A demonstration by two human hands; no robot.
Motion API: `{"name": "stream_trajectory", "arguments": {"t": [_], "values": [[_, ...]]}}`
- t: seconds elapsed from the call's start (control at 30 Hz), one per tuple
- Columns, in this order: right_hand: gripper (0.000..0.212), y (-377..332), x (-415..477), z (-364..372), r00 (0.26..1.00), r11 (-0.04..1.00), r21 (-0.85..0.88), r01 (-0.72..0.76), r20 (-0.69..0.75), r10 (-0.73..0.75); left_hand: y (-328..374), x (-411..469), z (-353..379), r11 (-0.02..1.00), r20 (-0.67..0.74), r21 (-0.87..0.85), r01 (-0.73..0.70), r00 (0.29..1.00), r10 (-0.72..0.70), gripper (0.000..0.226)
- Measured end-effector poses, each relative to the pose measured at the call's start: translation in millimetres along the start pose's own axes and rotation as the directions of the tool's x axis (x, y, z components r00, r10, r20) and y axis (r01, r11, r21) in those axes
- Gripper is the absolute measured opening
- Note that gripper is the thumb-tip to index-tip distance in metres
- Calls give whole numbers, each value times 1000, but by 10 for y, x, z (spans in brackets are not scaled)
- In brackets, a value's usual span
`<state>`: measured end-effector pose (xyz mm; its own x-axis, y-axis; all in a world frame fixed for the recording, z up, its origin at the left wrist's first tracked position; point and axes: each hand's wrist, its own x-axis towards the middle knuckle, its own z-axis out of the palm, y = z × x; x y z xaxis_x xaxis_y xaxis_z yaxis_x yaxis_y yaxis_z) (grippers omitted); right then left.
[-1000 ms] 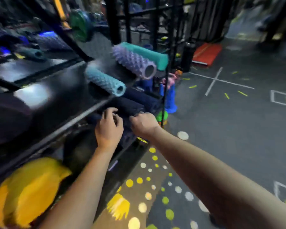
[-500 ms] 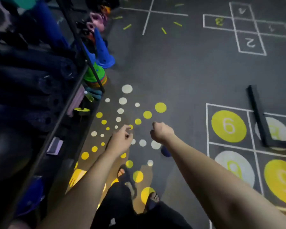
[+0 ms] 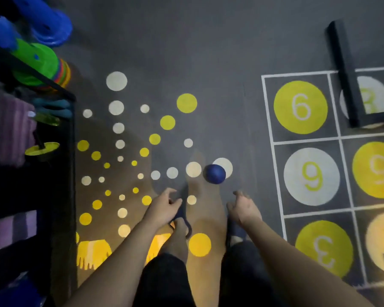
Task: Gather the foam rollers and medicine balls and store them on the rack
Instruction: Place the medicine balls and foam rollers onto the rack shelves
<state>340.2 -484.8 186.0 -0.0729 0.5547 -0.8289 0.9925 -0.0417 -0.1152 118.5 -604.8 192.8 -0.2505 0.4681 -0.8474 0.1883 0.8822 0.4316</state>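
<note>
A small dark blue ball (image 3: 215,174) lies on the grey floor among painted dots, just ahead of my feet. My left hand (image 3: 163,207) hangs below and left of it with fingers loosely curled, holding nothing. To the ball's lower right, my right hand (image 3: 243,208) is also empty with relaxed fingers. Neither hand touches the ball. The dark rack (image 3: 69,151) runs down the left edge of the view.
Stacked green and blue cones (image 3: 42,63) sit at the rack's far end, with purple items (image 3: 11,129) and a yellow disc (image 3: 42,148) on its shelves. A black bar frame (image 3: 344,69) lies on the numbered hopscotch grid (image 3: 302,107) at right.
My hands have left the rollers on the rack shelf. The view has swung down to the floor, and the blue ball now lies in plain sight ahead of both lowered hands.
</note>
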Motion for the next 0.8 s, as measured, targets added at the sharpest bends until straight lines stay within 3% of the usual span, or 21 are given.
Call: {"name": "stream_trajectory", "arguments": {"t": [0.2, 0.27, 0.4, 0.5, 0.63, 0.7, 0.8], "values": [[76, 447, 1718, 825, 994, 991, 80, -108, 16, 107, -127, 1490, 803, 958, 33, -251, 137, 991, -133, 24], [76, 541, 2436, 1095, 988, 971, 185, -153, 19, 152, -196, 2050, 1130, 924, 49, -342, 169, 986, -162, 23], [85, 626, 3579, 1313, 948, 827, 491, -276, -4, 319, -382, 3286, 1863, 823, 47, -518, 234, 968, -246, 28], [85, 873, 4237, 1625, 959, 790, 548, -276, 102, 265, -536, 4202, 2372, 785, 22, -568, 248, 958, -287, 23], [107, 911, 4964, 1864, 900, 580, 689, -435, 338, 274, -666, 4872, 2809, 693, 110, -675, 254, 963, -246, 34], [100, 833, 5058, 1921, 879, 487, 733, -475, 416, 232, -679, 4899, 2898, 629, 176, -719, 295, 953, -246, 44], [70, 740, 4700, 1882, 897, 477, 760, -442, 392, 206, -635, 4548, 2831, 582, 160, -752, 308, 943, -292, 38]]}}
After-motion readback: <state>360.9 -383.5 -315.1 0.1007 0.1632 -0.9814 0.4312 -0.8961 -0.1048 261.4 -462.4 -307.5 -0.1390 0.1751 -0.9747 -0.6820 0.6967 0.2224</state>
